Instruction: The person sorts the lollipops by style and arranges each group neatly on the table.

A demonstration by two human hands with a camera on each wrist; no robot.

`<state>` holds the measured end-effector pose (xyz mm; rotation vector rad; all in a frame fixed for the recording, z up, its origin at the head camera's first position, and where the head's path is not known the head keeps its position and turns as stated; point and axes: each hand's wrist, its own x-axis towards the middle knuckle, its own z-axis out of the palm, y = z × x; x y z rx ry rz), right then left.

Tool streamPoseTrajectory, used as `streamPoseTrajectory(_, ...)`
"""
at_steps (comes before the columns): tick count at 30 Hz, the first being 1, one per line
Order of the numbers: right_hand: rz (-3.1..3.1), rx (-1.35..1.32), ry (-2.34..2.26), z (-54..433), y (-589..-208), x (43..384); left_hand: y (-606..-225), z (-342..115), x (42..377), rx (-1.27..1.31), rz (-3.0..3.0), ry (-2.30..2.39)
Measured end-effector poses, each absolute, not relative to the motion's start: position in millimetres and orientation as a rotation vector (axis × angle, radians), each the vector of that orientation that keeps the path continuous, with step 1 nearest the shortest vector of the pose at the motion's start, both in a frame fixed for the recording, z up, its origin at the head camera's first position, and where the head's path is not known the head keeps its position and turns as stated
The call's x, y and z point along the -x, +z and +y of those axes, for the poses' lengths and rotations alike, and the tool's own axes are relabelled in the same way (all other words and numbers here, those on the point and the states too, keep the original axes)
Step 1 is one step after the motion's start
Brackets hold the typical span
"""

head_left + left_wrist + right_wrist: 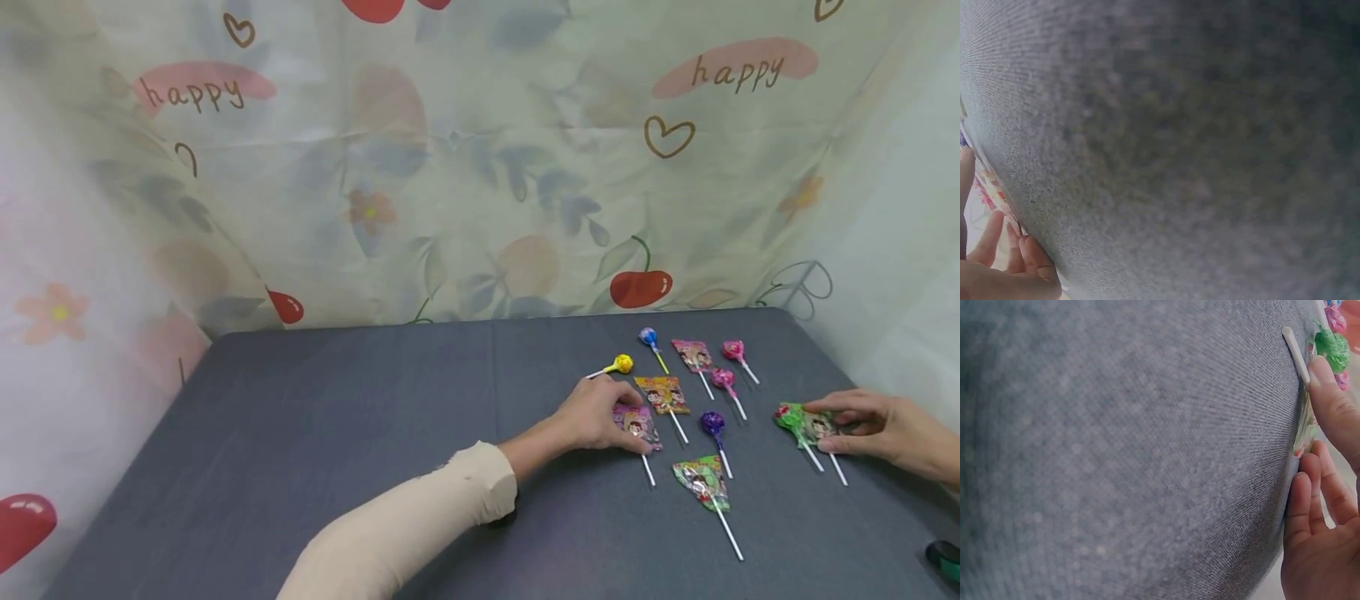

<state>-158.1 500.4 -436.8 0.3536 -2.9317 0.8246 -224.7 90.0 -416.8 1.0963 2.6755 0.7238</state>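
Observation:
My left hand (594, 415) holds a flat lollipop in a pink-purple wrapper (639, 423) on the dark grey table, thumb at its near edge and fingers at its far side. At the right, my right hand (888, 429) grips a flat lollipop in a clear green wrapper (821, 427) by its edges; its white stick points toward the near side. Touching or overlapping it on the left lies a round green lollipop (790, 417). In the right wrist view the thumb (1334, 403) lies by the stick (1296, 355), fingers across from it. The left wrist view shows mostly cloth.
Between the hands lie an orange flat lollipop (662, 393), a purple round one (712, 423) and a green flat one (701, 479). Yellow (622, 363), blue (648, 337) and several pink lollipops (733, 350) lie farther back. A dark object (943, 557) sits at the right edge.

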Motion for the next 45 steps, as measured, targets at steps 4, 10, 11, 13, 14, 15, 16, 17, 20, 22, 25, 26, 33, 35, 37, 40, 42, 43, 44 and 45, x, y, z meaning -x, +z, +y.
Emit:
streamPoseTrajectory(4, -2.904, -0.378, 0.843, 501, -437, 157, -416, 91, 223, -1.083, 2.695, 0.684)
streamPoseTrajectory(10, -2.878, -0.401, 0.864, 503, -440, 158, -417, 92, 222, -1.043, 2.683, 0.726)
streamPoseTrajectory(11, -2.879, -0.399, 0.861, 503, -440, 158, -418, 92, 223, -1.041, 2.676, 0.741)
streamPoseTrajectory(13, -2.886, -0.393, 0.856, 503, -440, 158, -417, 92, 223, -1.031, 2.661, 0.769)
streamPoseTrajectory(14, -2.890, -0.391, 0.853, 502, -439, 159, -417, 92, 223, -1.023, 2.653, 0.782)
streamPoseTrajectory(15, -2.892, -0.388, 0.851, 502, -439, 159, -417, 92, 223, -1.013, 2.648, 0.792)
streamPoseTrajectory(16, -2.898, -0.384, 0.847, 502, -439, 158, -417, 92, 223, -1.006, 2.641, 0.802)
streamPoseTrajectory(17, -2.903, -0.379, 0.844, 502, -439, 158, -416, 91, 223, -0.998, 2.634, 0.808)
streamPoseTrajectory(20, -2.915, -0.371, 0.830, 501, -439, 158, -415, 90, 224, -0.989, 2.593, 0.870)
streamPoseTrajectory(22, -2.919, -0.368, 0.824, 501, -439, 158, -414, 88, 225, -0.997, 2.557, 0.927)
streamPoseTrajectory(25, -2.924, -0.363, 0.826, 501, -439, 158, -413, 84, 228, -1.005, 2.514, 1.009)
streamPoseTrajectory(26, -2.927, -0.360, 0.828, 501, -439, 158, -413, 83, 229, -1.001, 2.501, 1.033)
streamPoseTrajectory(33, -2.946, -0.344, 0.832, 501, -438, 160, -410, 77, 233, -0.995, 2.396, 1.160)
streamPoseTrajectory(35, -2.941, -0.347, 0.836, 501, -437, 160, -408, 75, 233, -0.994, 2.367, 1.197)
streamPoseTrajectory(37, -2.935, -0.354, 0.837, 502, -437, 160, -408, 74, 233, -0.986, 2.352, 1.221)
streamPoseTrajectory(40, -2.929, -0.363, 0.841, 503, -438, 160, -407, 71, 232, -0.965, 2.330, 1.245)
streamPoseTrajectory(42, -2.926, -0.367, 0.843, 503, -438, 160, -407, 70, 230, -0.953, 2.309, 1.264)
streamPoseTrajectory(43, -2.924, -0.370, 0.845, 503, -439, 160, -406, 70, 229, -0.948, 2.297, 1.274)
streamPoseTrajectory(44, -2.921, -0.375, 0.848, 503, -439, 160, -407, 70, 229, -0.948, 2.284, 1.287)
streamPoseTrajectory(45, -2.914, -0.378, 0.852, 503, -439, 160, -407, 69, 228, -0.950, 2.274, 1.299)
